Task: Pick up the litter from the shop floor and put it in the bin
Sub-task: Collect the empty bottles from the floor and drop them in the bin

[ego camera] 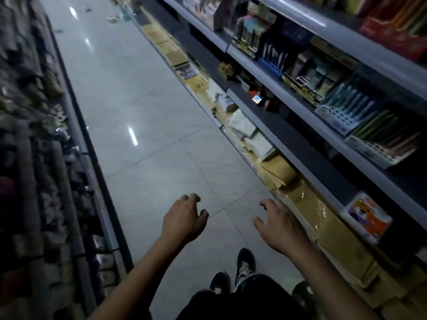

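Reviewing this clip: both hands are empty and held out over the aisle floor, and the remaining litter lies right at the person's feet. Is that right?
Not quite. The left hand and right hand are indeed empty and held out over the floor, but the litter lies far up the aisle, not at the feet; the tiles around the shoes show none. The head view shows this.

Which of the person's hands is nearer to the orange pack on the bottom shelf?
Right. The right hand hovers beside the shelf edge, close to the orange pack. The left hand is over the open floor, farther from it. Both hands are empty.
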